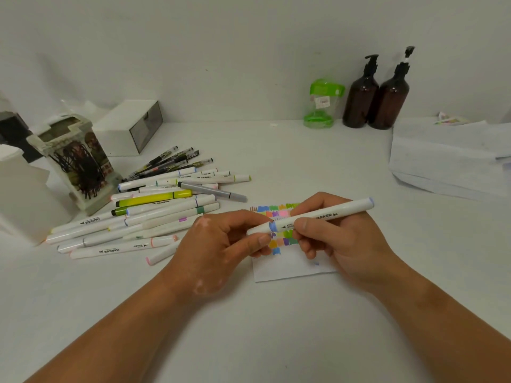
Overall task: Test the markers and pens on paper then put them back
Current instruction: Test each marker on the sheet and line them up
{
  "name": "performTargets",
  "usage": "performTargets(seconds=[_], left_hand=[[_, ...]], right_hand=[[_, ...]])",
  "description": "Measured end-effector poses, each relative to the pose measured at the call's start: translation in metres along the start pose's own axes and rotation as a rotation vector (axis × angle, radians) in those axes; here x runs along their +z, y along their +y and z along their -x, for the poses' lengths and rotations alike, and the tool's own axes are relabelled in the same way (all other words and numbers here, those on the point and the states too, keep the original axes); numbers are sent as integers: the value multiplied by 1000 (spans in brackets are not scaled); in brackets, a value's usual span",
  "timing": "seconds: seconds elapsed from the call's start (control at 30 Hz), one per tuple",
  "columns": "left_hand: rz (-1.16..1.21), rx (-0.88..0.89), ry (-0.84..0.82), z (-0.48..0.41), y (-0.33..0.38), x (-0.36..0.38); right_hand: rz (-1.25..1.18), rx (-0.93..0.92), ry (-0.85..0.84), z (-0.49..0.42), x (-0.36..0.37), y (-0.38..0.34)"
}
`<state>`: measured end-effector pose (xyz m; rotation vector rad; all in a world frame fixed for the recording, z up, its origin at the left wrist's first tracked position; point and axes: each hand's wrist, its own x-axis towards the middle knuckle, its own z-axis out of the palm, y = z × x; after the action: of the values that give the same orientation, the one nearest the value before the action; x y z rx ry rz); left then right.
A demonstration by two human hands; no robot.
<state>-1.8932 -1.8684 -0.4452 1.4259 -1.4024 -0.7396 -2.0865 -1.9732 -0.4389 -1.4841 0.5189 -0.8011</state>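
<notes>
A white marker with light-blue bands (326,214) is held level above a small paper (284,265) covered in coloured test swatches. My right hand (343,239) grips its barrel near the middle. My left hand (221,244) pinches the cap at the marker's left end, which sits on the barrel. A pile of several white markers, yellow-green highlighters and thin black pens (154,205) lies on the table to the left. A decorated pen holder (77,161) stands upright behind the pile.
A white box (130,128) stands behind the holder. A green container (322,103) and two brown pump bottles (376,95) line the back wall. Stacked white papers (448,158) lie at the right. Another white object (22,194) sits at the far left.
</notes>
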Motion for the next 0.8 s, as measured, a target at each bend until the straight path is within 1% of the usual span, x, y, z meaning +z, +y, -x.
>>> performTargets(seconds=[0.13,0.3,0.6,0.67,0.77,0.8], left_hand=[[-107,49,22,1,0,-1],[-224,58,-12,3,-4,-4],[-282,132,17,3,0,0],[-322,168,64,2,1,-3],[-365,154,162,4,-4,-13],[-365,151,165,7,-6,-15]], right_hand=[[71,-18,-5,2,2,-2],[100,-5,-27,4,2,-1],[70,-21,-59,6,5,0],[-33,1,-108,6,-2,-7],[-341,128,-204,10,-22,-16],[-357,172,-224,12,-26,-16]])
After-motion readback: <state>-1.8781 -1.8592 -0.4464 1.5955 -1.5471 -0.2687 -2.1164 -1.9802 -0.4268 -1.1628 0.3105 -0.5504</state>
